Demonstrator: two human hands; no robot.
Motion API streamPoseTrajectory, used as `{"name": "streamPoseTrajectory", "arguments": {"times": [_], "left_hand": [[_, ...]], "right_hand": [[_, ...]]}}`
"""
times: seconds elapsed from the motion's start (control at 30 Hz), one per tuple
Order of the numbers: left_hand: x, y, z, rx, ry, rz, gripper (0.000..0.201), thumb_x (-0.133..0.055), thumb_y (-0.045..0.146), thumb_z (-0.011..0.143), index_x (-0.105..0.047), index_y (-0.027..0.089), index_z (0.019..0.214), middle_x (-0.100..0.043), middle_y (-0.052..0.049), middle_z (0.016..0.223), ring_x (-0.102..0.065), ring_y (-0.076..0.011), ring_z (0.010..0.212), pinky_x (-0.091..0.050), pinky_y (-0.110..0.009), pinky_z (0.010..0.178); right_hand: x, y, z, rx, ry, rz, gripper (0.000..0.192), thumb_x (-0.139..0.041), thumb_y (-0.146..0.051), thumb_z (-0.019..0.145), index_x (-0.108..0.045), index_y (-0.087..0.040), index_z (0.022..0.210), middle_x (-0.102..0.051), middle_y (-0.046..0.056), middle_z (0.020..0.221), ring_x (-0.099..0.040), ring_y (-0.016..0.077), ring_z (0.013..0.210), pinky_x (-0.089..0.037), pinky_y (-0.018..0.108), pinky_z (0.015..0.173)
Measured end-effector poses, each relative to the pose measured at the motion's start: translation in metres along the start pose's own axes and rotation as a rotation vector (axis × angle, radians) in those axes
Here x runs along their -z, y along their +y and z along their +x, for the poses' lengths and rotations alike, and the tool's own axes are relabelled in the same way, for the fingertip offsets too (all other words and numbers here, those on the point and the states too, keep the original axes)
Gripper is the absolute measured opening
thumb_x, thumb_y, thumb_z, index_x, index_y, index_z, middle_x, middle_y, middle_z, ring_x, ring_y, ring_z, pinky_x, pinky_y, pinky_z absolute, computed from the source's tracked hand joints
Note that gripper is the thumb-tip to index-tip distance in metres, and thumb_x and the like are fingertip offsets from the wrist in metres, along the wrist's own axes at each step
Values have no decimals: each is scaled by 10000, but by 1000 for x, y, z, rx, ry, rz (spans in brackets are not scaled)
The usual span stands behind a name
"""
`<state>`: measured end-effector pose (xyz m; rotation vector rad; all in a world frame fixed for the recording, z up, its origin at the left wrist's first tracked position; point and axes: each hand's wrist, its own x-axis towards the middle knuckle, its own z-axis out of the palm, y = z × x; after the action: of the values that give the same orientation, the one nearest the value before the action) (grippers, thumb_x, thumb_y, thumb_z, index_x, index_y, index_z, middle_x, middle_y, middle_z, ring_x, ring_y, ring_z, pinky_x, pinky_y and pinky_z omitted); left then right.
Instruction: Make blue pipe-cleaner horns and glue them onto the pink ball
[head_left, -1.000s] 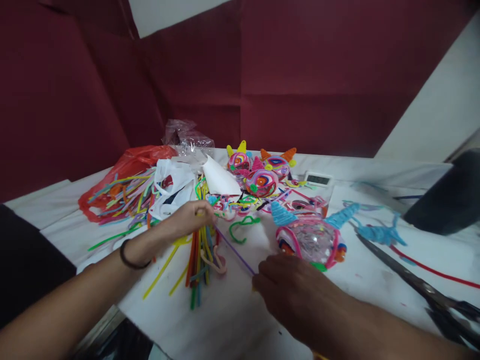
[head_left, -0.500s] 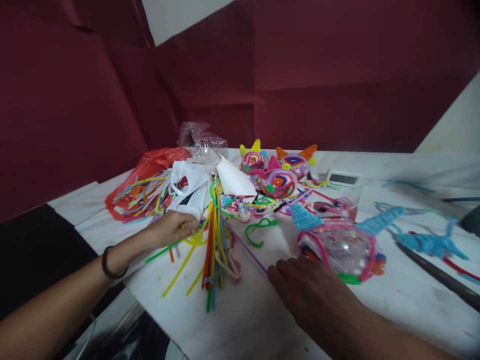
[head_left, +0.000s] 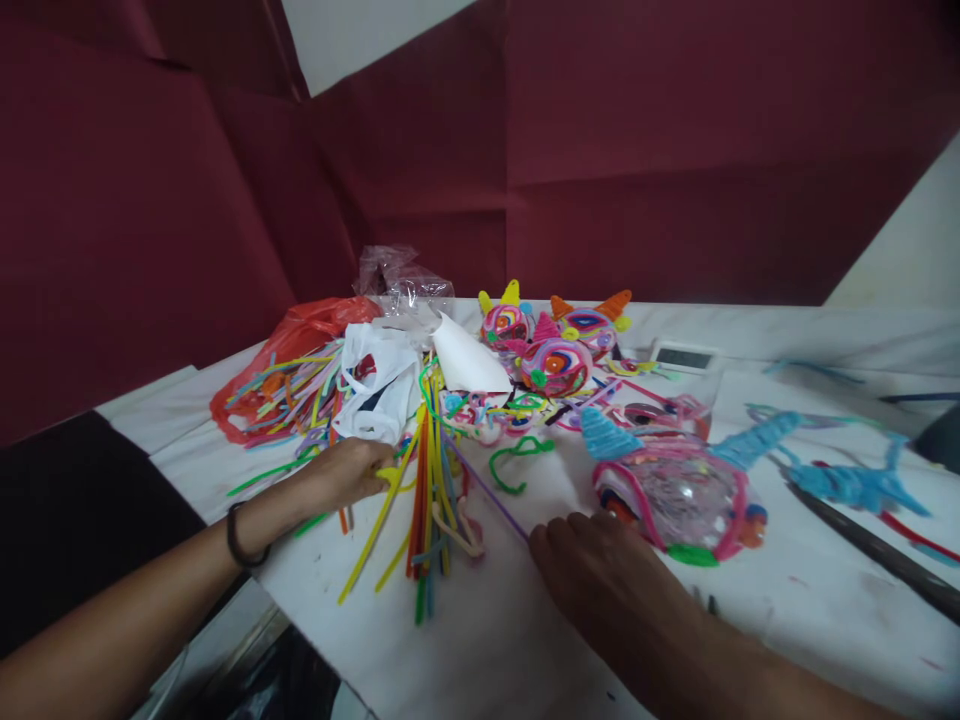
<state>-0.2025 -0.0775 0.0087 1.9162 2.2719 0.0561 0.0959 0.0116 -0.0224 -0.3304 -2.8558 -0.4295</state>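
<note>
My left hand (head_left: pixel 349 475) is closed, its fingertips pinched on a yellow pipe cleaner (head_left: pixel 391 478) beside the loose bundle of pipe cleaners (head_left: pixel 424 480). My right hand (head_left: pixel 600 560) is curled, with the end of a thin purple pipe cleaner (head_left: pixel 495 500) at its fingers; the grip itself is hidden. That purple stem runs back to the bundle. Just beyond my right hand lies a clear-bodied craft figure (head_left: pixel 686 500) with pink edging and blue pointed parts. A bent green pipe cleaner (head_left: pixel 517 460) rests between the bundle and the figure.
Behind are a red plastic bag (head_left: pixel 300 330) with many pipe cleaners, a white bag (head_left: pixel 379 375), a curled white sheet (head_left: pixel 469 355) and several colourful craft figures (head_left: pixel 555 365). A small display device (head_left: pixel 682 358) stands behind the clear figure. Scissor-like dark handles (head_left: pixel 862 540) and a blue pipe-cleaner piece (head_left: pixel 859 487) lie right.
My left hand has moved slightly down and right towards the yellow pipe cleaner, and its wrist with the dark band has shifted right. My right hand has barely moved.
</note>
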Motion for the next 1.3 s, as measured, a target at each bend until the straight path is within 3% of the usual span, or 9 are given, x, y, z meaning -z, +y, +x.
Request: {"name": "streamPoseTrajectory", "arguments": {"times": [0.27,0.43,0.53,0.67,0.77,0.9,1.07,1.17,1.3], "left_hand": [[35,19,-4,55,46,-285,349,-431,471,832,-578,166,748,-494,29,588,-447,-116,522,-335,-210,466],[47,82,-1,133,-13,-960,323,-567,489,779,-548,177,702,-366,86,493,-225,-49,390,-153,-192,372],[45,126,7,48,-114,-1105,336,-604,493,747,-540,176,655,-377,85,467,-223,-39,373,-125,-200,368],[38,167,23,-94,-152,-1173,375,-632,540,697,-544,182,628,-320,102,406,-210,-35,330,-123,-190,336],[34,185,36,-189,-192,-1220,365,-617,539,722,-551,187,651,-317,108,395,-185,-28,315,-119,-177,324],[36,205,43,-208,-187,-1270,344,-613,516,743,-515,193,676,-456,75,470,-204,-22,324,-121,-170,321],[35,225,46,-219,-74,-1399,395,-471,589,795,-464,209,690,-301,107,399,-150,-41,330,-109,-174,322],[33,230,50,-171,-40,-1490,336,-464,546,794,-485,210,780,-341,98,432,-155,-46,339,-100,-177,326],[34,232,52,-112,-178,-1615,246,-522,345,728,-502,222,940,-373,94,496,-174,-50,367,-108,-173,340]], "right_hand": [[23,14,-7,-65,184,260,173,-634,-12,640,-607,-180,671,-637,20,604,-599,197,512,-330,285,465],[56,30,-8,-389,121,901,170,-565,-158,796,-652,-214,931,-672,-8,654,-580,116,515,-362,214,473],[66,38,-11,-564,153,1165,203,-587,-267,804,-627,-216,997,-648,-10,676,-551,109,539,-376,208,477],[68,52,-17,-601,206,1467,239,-612,-372,790,-612,-178,930,-574,-21,639,-524,109,552,-396,222,500],[75,63,-22,-634,252,1523,241,-613,-380,780,-583,-144,739,-542,-18,588,-500,97,524,-389,225,509],[88,77,-28,-695,269,1530,245,-634,-369,754,-578,-135,708,-558,-19,541,-469,80,469,-359,209,473],[95,93,-34,-734,322,1579,211,-675,-333,702,-579,-146,706,-552,-42,479,-461,74,414,-345,203,453],[96,102,-39,-730,376,1539,198,-667,-327,707,-581,-149,695,-559,-38,486,-465,75,421,-325,200,442],[103,110,-47,-727,464,1474,227,-679,-347,712,-583,-146,671,-561,-29,518,-461,68,446,-319,200,446]]}}
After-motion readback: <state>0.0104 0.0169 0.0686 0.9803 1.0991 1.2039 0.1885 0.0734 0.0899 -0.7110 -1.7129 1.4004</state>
